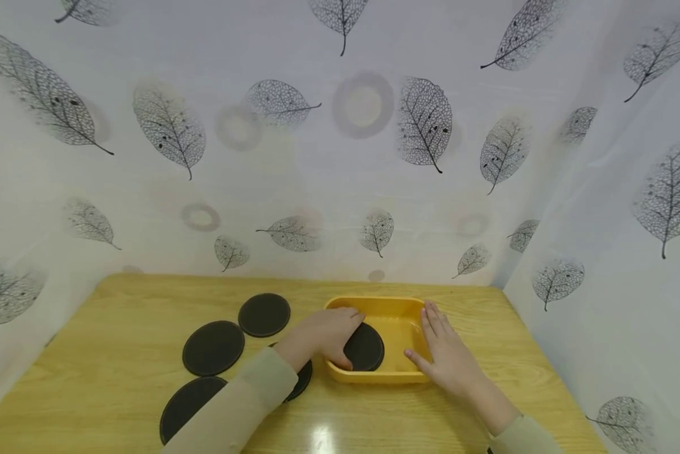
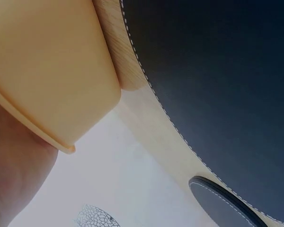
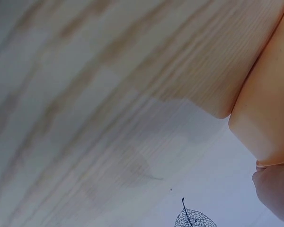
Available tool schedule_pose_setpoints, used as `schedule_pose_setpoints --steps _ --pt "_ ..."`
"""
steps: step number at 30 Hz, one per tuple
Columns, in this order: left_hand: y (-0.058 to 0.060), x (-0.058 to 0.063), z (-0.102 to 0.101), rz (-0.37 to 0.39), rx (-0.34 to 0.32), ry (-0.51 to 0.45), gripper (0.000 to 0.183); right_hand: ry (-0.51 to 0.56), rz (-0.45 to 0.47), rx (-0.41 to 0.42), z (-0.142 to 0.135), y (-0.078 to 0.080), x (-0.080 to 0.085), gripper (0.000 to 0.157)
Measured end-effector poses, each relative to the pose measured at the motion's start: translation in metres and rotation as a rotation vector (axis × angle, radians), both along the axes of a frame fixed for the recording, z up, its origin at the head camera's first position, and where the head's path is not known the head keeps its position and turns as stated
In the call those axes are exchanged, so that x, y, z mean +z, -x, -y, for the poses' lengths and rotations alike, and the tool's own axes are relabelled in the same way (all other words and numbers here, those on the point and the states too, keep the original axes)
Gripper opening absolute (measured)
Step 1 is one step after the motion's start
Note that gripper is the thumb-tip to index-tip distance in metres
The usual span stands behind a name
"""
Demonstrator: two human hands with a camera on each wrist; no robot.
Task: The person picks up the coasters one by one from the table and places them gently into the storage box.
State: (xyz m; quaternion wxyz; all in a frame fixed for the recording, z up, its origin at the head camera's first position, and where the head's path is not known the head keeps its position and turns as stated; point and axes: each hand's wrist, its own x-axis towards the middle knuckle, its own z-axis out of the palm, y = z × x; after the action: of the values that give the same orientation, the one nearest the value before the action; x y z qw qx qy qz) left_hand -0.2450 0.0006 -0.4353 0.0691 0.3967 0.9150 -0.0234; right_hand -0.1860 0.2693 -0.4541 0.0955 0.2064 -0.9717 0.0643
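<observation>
A yellow rectangular plastic basin [image 1: 397,377] stands on the wooden table. My left hand [image 1: 330,331] reaches over its left rim and holds a round black coaster [image 1: 366,347] inside, fingers at its far edge and thumb at its near edge. The fingertips are partly hidden. In the left wrist view, that hand lies over the rim of the basin [image 2: 52,71]. My right hand [image 1: 453,359] rests on the right rim with its fingers extended and thumb over the inside. It appears only at the corner of the right wrist view, against the basin [image 3: 267,109].
Several more black coasters lie left of the basin: one at the back [image 1: 264,314], one farther left [image 1: 213,348], one in front [image 1: 187,403] and one partly under the left forearm [image 1: 301,381]. White leaf-patterned curtain [image 1: 328,157] encloses the table's back and sides.
</observation>
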Motion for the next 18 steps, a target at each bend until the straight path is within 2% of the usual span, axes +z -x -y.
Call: schedule_pose_setpoints --steps 6,12,18 --pt "0.001 0.003 0.002 0.027 -0.011 -0.046 0.094 -0.004 0.005 -0.001 -0.002 0.002 -0.001 0.089" --pt "0.002 0.005 0.013 0.004 -0.064 -0.148 0.079 -0.001 0.004 0.005 -0.002 0.002 -0.003 0.089" --pt "0.003 0.016 0.032 0.012 -0.091 -0.244 0.076 0.0 0.003 0.007 -0.002 0.003 -0.004 0.089"
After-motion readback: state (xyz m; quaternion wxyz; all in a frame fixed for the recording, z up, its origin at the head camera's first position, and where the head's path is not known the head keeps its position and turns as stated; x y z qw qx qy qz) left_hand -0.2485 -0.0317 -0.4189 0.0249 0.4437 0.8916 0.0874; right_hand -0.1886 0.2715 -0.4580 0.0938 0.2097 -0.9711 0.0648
